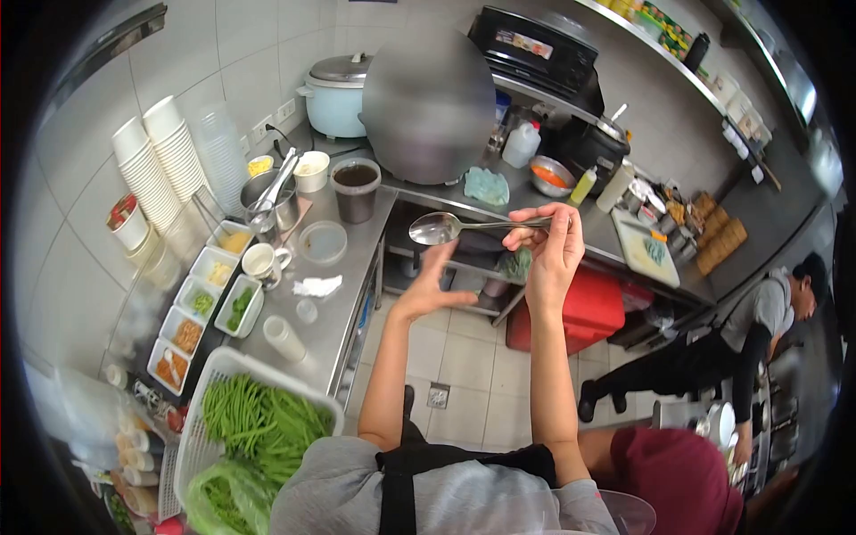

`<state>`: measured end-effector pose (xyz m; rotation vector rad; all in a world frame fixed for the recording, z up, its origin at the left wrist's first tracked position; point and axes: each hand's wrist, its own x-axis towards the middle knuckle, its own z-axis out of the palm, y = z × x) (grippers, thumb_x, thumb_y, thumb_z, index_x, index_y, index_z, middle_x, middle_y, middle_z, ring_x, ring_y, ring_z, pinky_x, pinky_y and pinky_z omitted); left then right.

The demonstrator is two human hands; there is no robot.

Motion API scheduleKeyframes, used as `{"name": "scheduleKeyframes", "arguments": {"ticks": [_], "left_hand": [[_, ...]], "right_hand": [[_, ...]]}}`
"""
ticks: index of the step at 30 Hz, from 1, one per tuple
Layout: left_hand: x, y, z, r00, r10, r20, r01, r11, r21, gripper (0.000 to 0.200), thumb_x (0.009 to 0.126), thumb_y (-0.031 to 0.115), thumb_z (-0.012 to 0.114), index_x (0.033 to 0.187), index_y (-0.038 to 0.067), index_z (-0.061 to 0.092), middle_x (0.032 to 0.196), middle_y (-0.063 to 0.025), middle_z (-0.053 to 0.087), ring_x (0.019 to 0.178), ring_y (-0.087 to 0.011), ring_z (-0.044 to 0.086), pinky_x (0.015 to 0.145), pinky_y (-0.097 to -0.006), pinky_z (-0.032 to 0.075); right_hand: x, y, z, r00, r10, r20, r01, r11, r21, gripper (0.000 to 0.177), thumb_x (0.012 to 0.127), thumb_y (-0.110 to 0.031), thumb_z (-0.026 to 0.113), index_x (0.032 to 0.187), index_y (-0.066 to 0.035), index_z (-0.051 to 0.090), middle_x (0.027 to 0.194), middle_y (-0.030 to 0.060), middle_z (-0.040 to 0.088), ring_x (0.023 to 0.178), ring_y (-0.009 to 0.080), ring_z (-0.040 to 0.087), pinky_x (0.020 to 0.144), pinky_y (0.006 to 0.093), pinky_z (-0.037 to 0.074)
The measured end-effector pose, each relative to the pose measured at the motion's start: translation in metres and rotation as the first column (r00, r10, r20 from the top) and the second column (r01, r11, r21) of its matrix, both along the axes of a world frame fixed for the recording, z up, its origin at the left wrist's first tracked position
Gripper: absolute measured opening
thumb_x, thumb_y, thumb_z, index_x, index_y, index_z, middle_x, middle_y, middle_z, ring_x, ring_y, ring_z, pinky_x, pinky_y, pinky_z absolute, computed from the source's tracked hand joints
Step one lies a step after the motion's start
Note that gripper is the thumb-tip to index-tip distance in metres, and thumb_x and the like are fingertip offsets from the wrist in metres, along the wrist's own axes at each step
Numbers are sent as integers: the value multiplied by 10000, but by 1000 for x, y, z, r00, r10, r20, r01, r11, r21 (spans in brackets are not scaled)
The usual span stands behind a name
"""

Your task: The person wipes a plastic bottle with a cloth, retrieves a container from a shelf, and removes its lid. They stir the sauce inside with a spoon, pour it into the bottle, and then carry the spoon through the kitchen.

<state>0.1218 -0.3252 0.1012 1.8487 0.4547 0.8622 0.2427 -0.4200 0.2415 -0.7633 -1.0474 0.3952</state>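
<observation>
One metal spoon [435, 228] is held up in the air, its handle pinched between the thumb and fingers of the right hand [551, 245], its bowl pointing toward the person's left. The left hand [428, 290] is open with thumb and fingers spread, empty, just below the spoon's bowl; motion blur hides whether the fingertips touch it. Beside the left arm runs a steel worktop [343, 290], where a tub of dark liquid [357, 192] stands near a round clear lid [323, 242] and a white mug [265, 263]. Nearer the person, a white basket [330, 404] holds long green beans [259, 412]. Beyond the right forearm, a red box [580, 312] sits on the tiled floor [468, 366]. Farther right, a co-worker [753, 316] leans forward, one arm reaching down.
</observation>
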Motion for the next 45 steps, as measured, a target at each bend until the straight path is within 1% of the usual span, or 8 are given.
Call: {"name": "scheduleKeyframes", "arguments": {"ticks": [3,8,12,19,25,35,42,45], "left_hand": [[21,89,-47,783,622,-18,-612,765,-202,1182,544,324,835,1407,19,88,1397,-239,176,1317,-332,195,1046,-397,252],[11,205,-99,397,918,15,-883,386,-266,1295,496,342,856,1384,-47,-3,1419,-296,72,1326,-392,125,1084,-414,155],[0,267,-114,330,941,-76,-934,315,-168,1291,484,350,859,1377,-51,17,1405,-295,109,1310,-400,159,1080,-428,171],[-18,292,-110,429,901,64,-895,433,-105,1235,402,304,891,1305,-67,135,1307,-265,264,1233,-389,285,1026,-434,273],[-20,293,-107,395,919,13,-918,395,-29,1143,432,261,882,1283,-33,178,1246,-232,364,1172,-344,394,980,-402,345],[-18,298,-113,413,906,91,-905,420,-70,1024,429,214,891,1228,6,286,1215,-168,424,1139,-304,441,964,-386,369],[-10,287,-96,415,910,-1,-910,414,32,1153,447,183,886,1341,9,180,1276,-197,382,1162,-321,433,991,-386,351],[-8,276,-111,307,948,-89,-948,313,62,1248,456,183,882,1388,4,72,1322,-226,315,1180,-350,410,1013,-393,329]], "right_hand": [[10,77,1,998,32,59,-30,999,-41,251,978,-237,342,986,-7,440,814,158,602,582,160,609,512,231,484],[3,220,-31,958,154,244,-123,983,-137,194,970,-144,353,1023,4,468,831,113,599,628,141,619,563,220,484],[-10,311,-71,874,181,451,-107,977,-184,162,957,-118,377,970,2,485,834,109,594,658,161,631,599,264,497],[-22,400,-121,637,267,724,-168,964,-207,119,927,-72,426,929,7,514,832,101,583,693,160,624,624,281,496],[-23,427,-136,614,607,504,-496,794,-351,150,924,-103,449,953,15,537,891,88,619,760,145,620,686,268,493],[19,476,-136,322,929,185,-828,371,-421,205,970,-201,366,950,-14,448,819,88,594,636,96,529,623,230,451],[21,497,-92,269,896,353,-855,391,-341,249,973,-264,349,942,-29,426,769,86,565,603,96,460,581,223,400],[2,505,-99,217,888,406,-870,365,-332,206,966,-222,365,942,-28,430,780,76,568,611,97,456,586,230,402]]}}
